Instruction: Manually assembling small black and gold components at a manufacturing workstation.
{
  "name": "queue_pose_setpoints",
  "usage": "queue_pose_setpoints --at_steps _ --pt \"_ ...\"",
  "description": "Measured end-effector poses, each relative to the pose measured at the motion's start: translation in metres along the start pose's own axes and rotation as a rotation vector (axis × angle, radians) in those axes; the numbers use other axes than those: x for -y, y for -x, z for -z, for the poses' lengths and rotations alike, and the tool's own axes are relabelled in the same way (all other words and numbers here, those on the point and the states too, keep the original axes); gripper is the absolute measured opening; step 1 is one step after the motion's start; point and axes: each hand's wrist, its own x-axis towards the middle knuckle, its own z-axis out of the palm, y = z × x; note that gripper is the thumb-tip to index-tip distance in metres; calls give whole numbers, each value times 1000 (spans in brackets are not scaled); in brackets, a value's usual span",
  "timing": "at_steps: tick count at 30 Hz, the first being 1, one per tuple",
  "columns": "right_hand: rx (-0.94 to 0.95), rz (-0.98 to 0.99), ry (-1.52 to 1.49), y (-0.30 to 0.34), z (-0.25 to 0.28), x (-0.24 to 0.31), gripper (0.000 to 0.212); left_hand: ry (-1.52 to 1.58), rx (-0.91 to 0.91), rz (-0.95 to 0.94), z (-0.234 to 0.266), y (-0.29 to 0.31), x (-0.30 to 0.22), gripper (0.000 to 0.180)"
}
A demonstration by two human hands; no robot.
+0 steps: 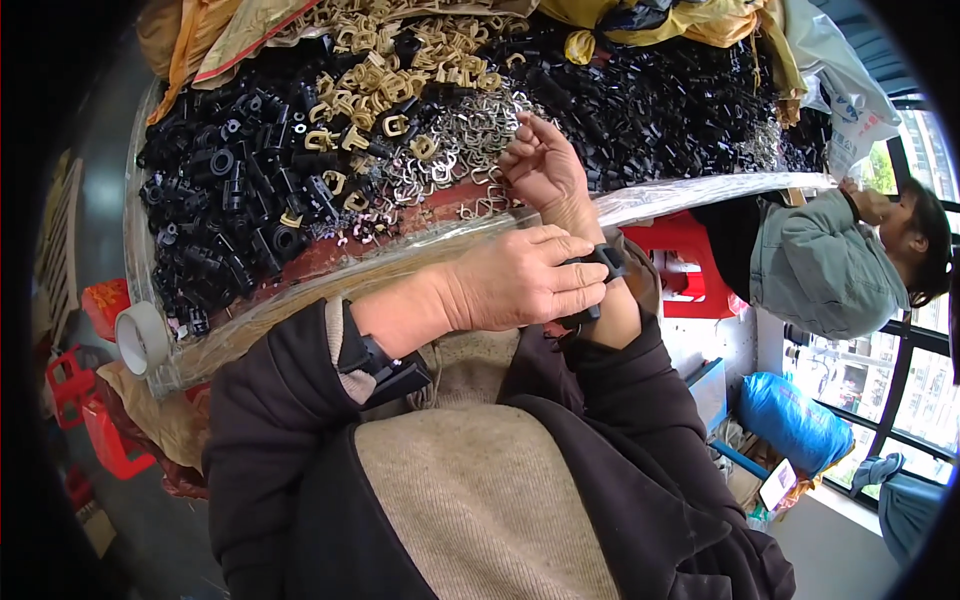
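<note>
My left hand (525,278) reaches across my body, its fingers closed round a black device (600,272) strapped on my right wrist. Beyond it, my right hand (546,170) is raised palm-up at the table edge, fingers loosely curled and apart, with nothing visible in them. It is nearest to a pile of silver metal clips (470,135). A similar black band (385,375) sits on my left wrist. Black plastic parts (235,180) lie heaped at the left, and tan U-shaped pieces (370,85) pile up at the far middle.
More small black parts (650,110) cover the table's right side. Clear plastic wraps the table edge (690,195). A tape roll (143,338) hangs at the left corner. Another person (835,260) sits at the right, by a red stool (672,262). A blue bag (795,420) stands near the window.
</note>
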Motion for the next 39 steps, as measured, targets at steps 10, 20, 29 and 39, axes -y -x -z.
queue_pose_setpoints --at_steps 10,20,29,39 --pt "-103 183 193 20 -19 -10 11 154 61 94 21 -7 -12 32" --pt "-243 204 522 12 -21 -25 6 4 -87 76 11 30 -30 28" --pt "-125 -68 85 9 -27 -31 5 -43 -156 88 15 20 -21 26" --pt "-32 134 559 6 -45 -10 10 -103 -49 84 26 23 -21 37"
